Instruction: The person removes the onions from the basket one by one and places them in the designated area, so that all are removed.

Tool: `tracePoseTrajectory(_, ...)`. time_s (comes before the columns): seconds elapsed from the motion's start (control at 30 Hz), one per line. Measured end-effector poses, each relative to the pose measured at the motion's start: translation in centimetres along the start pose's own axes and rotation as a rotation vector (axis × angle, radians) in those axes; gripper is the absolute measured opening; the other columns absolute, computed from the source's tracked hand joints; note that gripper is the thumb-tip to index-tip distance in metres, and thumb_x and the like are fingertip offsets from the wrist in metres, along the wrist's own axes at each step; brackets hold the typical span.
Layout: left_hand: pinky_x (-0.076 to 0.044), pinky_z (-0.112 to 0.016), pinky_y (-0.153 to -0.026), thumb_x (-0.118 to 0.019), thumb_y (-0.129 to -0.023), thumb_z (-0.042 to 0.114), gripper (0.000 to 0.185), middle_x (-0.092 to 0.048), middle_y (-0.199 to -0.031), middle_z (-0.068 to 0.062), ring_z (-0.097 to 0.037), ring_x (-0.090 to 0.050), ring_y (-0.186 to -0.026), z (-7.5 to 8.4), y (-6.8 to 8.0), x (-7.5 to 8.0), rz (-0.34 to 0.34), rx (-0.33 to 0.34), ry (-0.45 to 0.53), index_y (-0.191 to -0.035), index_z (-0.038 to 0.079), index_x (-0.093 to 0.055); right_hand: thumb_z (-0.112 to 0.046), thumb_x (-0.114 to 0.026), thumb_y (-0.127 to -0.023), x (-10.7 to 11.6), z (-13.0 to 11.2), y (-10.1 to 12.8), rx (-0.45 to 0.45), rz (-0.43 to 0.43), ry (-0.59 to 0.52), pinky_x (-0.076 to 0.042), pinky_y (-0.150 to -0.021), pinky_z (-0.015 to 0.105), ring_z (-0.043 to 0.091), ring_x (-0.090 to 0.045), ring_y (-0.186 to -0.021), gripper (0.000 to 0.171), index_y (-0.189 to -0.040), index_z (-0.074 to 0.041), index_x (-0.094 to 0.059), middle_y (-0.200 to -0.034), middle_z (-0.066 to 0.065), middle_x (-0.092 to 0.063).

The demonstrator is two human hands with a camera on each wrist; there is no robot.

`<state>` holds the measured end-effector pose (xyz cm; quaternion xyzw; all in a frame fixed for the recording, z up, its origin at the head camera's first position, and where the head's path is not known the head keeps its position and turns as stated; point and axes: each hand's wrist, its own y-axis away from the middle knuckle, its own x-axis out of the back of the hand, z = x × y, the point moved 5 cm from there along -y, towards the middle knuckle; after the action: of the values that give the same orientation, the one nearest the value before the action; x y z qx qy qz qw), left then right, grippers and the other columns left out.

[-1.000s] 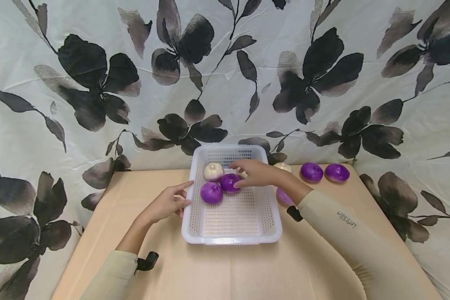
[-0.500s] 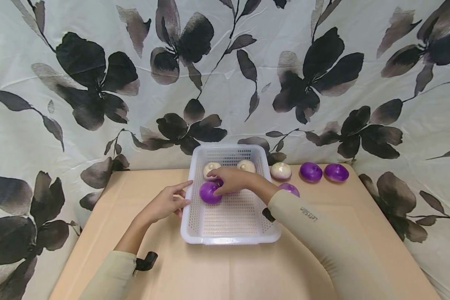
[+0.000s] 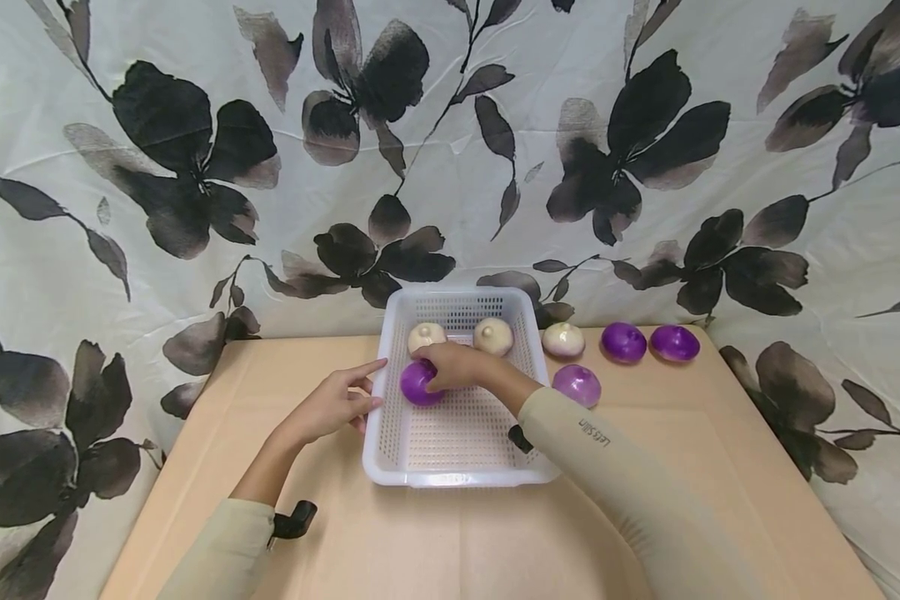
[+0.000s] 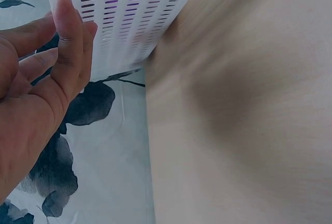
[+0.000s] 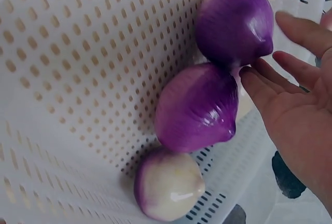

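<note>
My right hand (image 3: 453, 367) is over a white basket (image 3: 461, 478), its thumb and fingers around a purple onion (image 3: 417, 385) at the left side. Seen from the right wrist, that purple onion (image 5: 234, 24) lies against a second purple onion (image 5: 196, 107), and the fingertips sit at its edge. In the head view my hand hides the second one. Two whitish onions, one at back left (image 3: 426, 335) and one at back right (image 3: 492, 335), lie inside too. With fairly straight fingers, my left hand (image 4: 57, 63) touches the basket's left wall (image 4: 119, 6).
On the wooden table (image 3: 435, 542), right of the basket, lie a white onion (image 3: 563, 340), a light purple onion (image 3: 577, 384) and two dark purple onions, one nearer (image 3: 623, 342) and one farther right (image 3: 674, 342). A floral cloth (image 3: 495, 150) hangs behind the table.
My right hand has moved left from the back right whitish onion to the left purple one, and its fingers have come closer together. The left hand stays at the basket.
</note>
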<state>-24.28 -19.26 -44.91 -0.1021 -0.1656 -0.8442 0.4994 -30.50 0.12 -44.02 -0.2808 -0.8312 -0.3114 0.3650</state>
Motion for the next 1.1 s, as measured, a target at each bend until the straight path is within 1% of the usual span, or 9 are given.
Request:
tracePoseTrajectory(0.17, -0.063, -0.035, -0.056, -0.063, -0.098, -0.003, 0.068, -0.057, -0.104, -0.023, -0.02, -0.065, -0.064, 0.1, 0.0, 0.0, -0.003, -0.003, 0.003, -0.159, 0.0, -0.034, -0.002, -0.073, -0.092, -0.5, -0.3, -0.1, 0.04, 0.009, 0.041, -0.049, -0.114, 0.035, 0.026, -0.059, -0.134, 0.058, -0.147, -0.002, -0.054, -0.141, 0.013, -0.063)
tracePoseTrajectory(0.27, -0.064, -0.036, -0.057, -0.063, -0.098, -0.003, 0.068, -0.058, -0.104, -0.023, -0.021, -0.066, -0.064, 0.1, 0.0, -0.1, -0.006, -0.008, 0.0, -0.159, 0.0, -0.034, 0.001, -0.073, -0.09, -0.9, -0.2, -0.3, 0.054, 0.015, 0.069, -0.052, -0.111, 0.035, 0.025, -0.061, -0.13, 0.054, -0.142, -0.002, -0.059, -0.137, 0.013, -0.065)
tracePoseTrajectory(0.43, -0.064, -0.043, -0.059, -0.063, -0.097, -0.003, 0.069, -0.058, -0.103, -0.023, -0.021, -0.066, -0.065, -0.1, -0.1, 0.0, -0.004, -0.011, -0.003, -0.159, -0.001, -0.034, -0.008, -0.079, -0.089, -1.3, -0.1, -0.4, 0.049, 0.018, 0.091, -0.051, -0.111, 0.033, 0.023, -0.063, -0.128, 0.052, -0.138, -0.006, -0.063, -0.135, 0.01, -0.067)
tracePoseTrajectory(0.57, -0.064, -0.048, -0.061, -0.063, -0.097, -0.003, 0.069, -0.058, -0.103, -0.022, -0.02, -0.066, -0.066, -0.2, 0.0, 0.0, -0.001, -0.009, 0.001, -0.159, -0.001, -0.033, -0.018, -0.084, -0.086, -1.3, -0.2, -0.1, 0.054, 0.015, 0.084, -0.054, -0.106, 0.031, 0.021, -0.066, -0.12, 0.052, -0.134, -0.007, -0.066, -0.128, 0.008, -0.07)
tracePoseTrajectory(0.63, -0.064, -0.048, -0.061, -0.063, -0.097, -0.003, 0.069, -0.058, -0.104, -0.022, -0.02, -0.066, -0.066, -0.2, 0.0, 0.0, 0.0, -0.008, 0.001, -0.159, -0.001, -0.033, -0.019, -0.085, -0.085, -1.4, -0.2, 0.0, 0.052, 0.014, 0.076, -0.055, -0.104, 0.03, 0.021, -0.067, -0.118, 0.054, -0.134, -0.007, -0.066, -0.127, 0.008, -0.071)
tracePoseTrajectory(0.73, -0.064, -0.049, -0.061, -0.063, -0.097, -0.003, 0.069, -0.058, -0.104, -0.022, -0.019, -0.066, -0.065, -0.3, -0.1, 0.0, 0.001, -0.005, 0.001, -0.159, 0.0, -0.034, -0.02, -0.085, -0.085, -1.7, -0.1, 0.0, 0.037, 0.006, 0.066, -0.055, -0.105, 0.03, 0.021, -0.066, -0.121, 0.055, -0.135, -0.009, -0.065, -0.129, 0.006, -0.07)
tracePoseTrajectory(0.9, -0.064, -0.052, -0.063, -0.062, -0.097, -0.003, 0.069, -0.058, -0.106, -0.022, -0.017, -0.066, -0.065, -0.2, -0.1, -0.1, 0.002, -0.001, 0.0, -0.159, 0.0, -0.033, -0.026, -0.084, -0.087, -2.4, 0.3, 0.3, -0.012, -0.027, 0.053, -0.054, -0.107, 0.034, 0.022, -0.063, -0.128, 0.061, -0.142, -0.019, -0.06, -0.137, 0.004, -0.066)
tracePoseTrajectory(1.0, -0.064, -0.053, -0.063, -0.062, -0.098, -0.003, 0.068, -0.058, -0.106, -0.022, -0.017, -0.066, -0.066, -0.2, 0.0, -0.2, 0.0, -0.004, 0.0, -0.159, -0.001, -0.033, -0.027, -0.083, -0.088, -2.7, 0.3, 0.5, -0.016, -0.039, 0.047, -0.053, -0.108, 0.036, 0.024, -0.062, -0.13, 0.064, -0.146, -0.02, -0.057, -0.142, 0.005, -0.064)
tracePoseTrajectory(1.1, -0.064, -0.053, -0.063, -0.062, -0.098, -0.002, 0.068, -0.058, -0.106, -0.022, -0.018, -0.066, -0.066, -0.1, -0.1, -0.2, 0.004, -0.001, 0.001, -0.159, 0.0, -0.034, -0.028, -0.082, -0.089, -3.0, 0.3, 0.5, 0.003, -0.051, 0.044, -0.053, -0.109, 0.038, 0.025, -0.061, -0.13, 0.065, -0.147, -0.019, -0.055, -0.142, 0.007, -0.063)
